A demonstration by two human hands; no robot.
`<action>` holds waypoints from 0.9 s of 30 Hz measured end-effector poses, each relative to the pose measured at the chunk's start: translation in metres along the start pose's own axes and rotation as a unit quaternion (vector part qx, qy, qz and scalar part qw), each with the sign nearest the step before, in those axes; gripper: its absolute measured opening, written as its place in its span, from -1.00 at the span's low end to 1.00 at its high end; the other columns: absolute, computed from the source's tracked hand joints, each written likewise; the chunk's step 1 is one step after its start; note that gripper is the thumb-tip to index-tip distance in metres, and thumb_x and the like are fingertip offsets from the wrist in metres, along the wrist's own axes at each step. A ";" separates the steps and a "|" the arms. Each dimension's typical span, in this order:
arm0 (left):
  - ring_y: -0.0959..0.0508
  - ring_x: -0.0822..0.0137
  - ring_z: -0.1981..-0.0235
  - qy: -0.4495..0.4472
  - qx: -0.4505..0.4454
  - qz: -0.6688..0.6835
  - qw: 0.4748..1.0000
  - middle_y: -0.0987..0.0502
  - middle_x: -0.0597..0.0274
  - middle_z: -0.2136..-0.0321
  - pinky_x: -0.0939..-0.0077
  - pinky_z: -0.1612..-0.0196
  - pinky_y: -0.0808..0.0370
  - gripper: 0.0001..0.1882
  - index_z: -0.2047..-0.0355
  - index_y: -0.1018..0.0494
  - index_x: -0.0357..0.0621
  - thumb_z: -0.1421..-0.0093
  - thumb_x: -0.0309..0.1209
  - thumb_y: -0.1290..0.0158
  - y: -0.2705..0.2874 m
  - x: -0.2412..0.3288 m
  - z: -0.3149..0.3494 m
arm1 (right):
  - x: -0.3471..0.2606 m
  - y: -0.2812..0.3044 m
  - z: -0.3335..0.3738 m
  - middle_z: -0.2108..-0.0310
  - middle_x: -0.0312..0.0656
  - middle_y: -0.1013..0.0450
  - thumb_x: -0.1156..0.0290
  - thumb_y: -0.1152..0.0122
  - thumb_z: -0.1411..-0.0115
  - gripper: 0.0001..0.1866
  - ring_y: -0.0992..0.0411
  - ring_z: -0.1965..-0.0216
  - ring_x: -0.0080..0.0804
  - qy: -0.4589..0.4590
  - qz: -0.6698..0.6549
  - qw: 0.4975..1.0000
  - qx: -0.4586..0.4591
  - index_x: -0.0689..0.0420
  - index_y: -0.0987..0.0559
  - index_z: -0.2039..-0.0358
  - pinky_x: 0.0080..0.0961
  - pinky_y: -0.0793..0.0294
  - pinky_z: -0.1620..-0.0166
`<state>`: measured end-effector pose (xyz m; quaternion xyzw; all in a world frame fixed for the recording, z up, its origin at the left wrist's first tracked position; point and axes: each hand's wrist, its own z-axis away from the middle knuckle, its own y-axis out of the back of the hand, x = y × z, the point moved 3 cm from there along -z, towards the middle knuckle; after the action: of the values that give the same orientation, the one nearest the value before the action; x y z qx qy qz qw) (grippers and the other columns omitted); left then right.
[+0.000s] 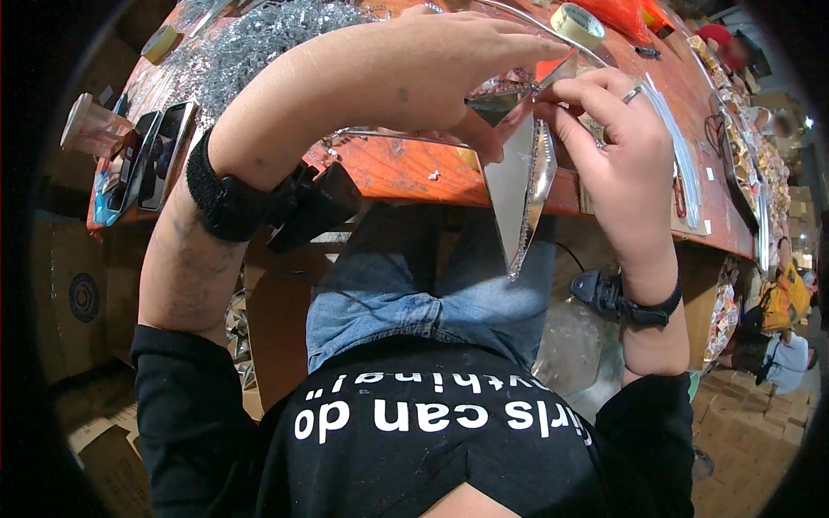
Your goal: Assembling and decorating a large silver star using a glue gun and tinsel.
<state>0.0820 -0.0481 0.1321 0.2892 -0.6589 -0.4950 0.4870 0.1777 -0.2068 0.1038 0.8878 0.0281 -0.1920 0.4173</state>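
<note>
A mirror-like silver star ornament (511,177) with long, sharp points hangs over the table's near edge, one point reaching down above my lap. My left hand (449,73) reaches across from the left with its fingers stretched along the star's far side. Its thumb presses on the star's face near the middle. At the star's centre, the thumb and index finger of my right hand (613,129) pinch together at its edge. Whatever small part lies between those fingertips is hidden. A thin metal rod (380,133) runs behind the star, partly covered by my left hand.
Silver tinsel (259,60) is heaped at the far left of the orange table (389,177). Tape rolls (577,26) lie at the back and far left. Two phones (166,155) and a plastic cup (95,128) stand left. Pale strips (672,129) lie right. People and cartons are beyond.
</note>
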 end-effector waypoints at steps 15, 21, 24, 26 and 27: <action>-0.35 0.09 -0.25 -0.046 0.205 -0.016 0.977 -0.41 0.09 -0.18 -0.09 -0.13 -0.34 0.12 -0.39 -0.08 0.14 0.18 -0.20 -0.41 -0.033 -0.028 -0.014 | 0.006 0.007 -0.004 0.39 -0.16 -0.47 0.47 -0.23 -0.15 -0.87 -0.48 0.35 -0.26 0.040 -0.018 0.999 -0.015 0.21 -0.65 0.31 -0.41 -0.44 0.24; -0.39 0.04 -0.18 0.001 0.160 -0.050 0.986 -0.42 0.07 -0.15 0.14 -0.20 -0.31 -0.05 -0.35 -0.15 0.03 0.06 -0.32 -0.36 -0.036 -0.035 -0.012 | 0.014 0.009 -0.011 0.40 -0.20 -0.47 0.38 -0.20 -0.24 -0.82 -0.47 0.33 -0.32 0.079 0.053 0.995 -0.022 0.22 -0.61 0.25 -0.43 -0.44 0.21; -0.39 0.01 -0.18 -0.001 0.167 -0.076 0.983 -0.41 0.08 -0.16 0.09 -0.21 -0.32 -0.03 -0.35 -0.15 0.07 0.07 -0.34 -0.36 -0.036 -0.029 -0.007 | 0.033 0.033 -0.013 0.41 -0.40 -0.44 0.23 -0.06 -0.40 -0.72 -0.40 0.30 -0.60 -0.086 -0.243 0.961 0.103 0.20 -0.58 0.24 -0.57 -0.40 0.24; -0.29 0.03 -0.28 0.050 0.115 -0.031 0.992 -0.32 0.12 -0.26 0.05 -0.31 -0.20 0.04 -0.39 -0.07 0.14 0.09 -0.35 -0.37 -0.030 -0.029 -0.005 | 0.055 0.056 -0.005 0.28 -0.43 -0.49 0.25 -0.08 -0.38 -0.78 -0.27 0.42 -0.85 -0.171 -0.308 0.922 0.158 0.09 -0.59 0.18 -0.83 -0.19 0.38; -0.21 0.06 -0.33 0.022 0.137 -0.105 0.985 -0.25 0.14 -0.31 0.04 -0.34 -0.15 0.08 -0.41 -0.02 0.17 0.10 -0.36 -0.36 -0.028 -0.031 -0.006 | 0.064 0.066 0.001 0.28 -0.43 -0.49 0.25 -0.08 -0.38 -0.78 -0.27 0.42 -0.85 -0.166 -0.306 0.923 0.163 0.09 -0.59 0.18 -0.83 -0.19 0.38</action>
<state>0.0954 -0.0332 0.0953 0.4312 -0.6756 -0.4424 0.4024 0.2504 -0.2575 0.1287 0.8474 0.1971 -0.4567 0.1860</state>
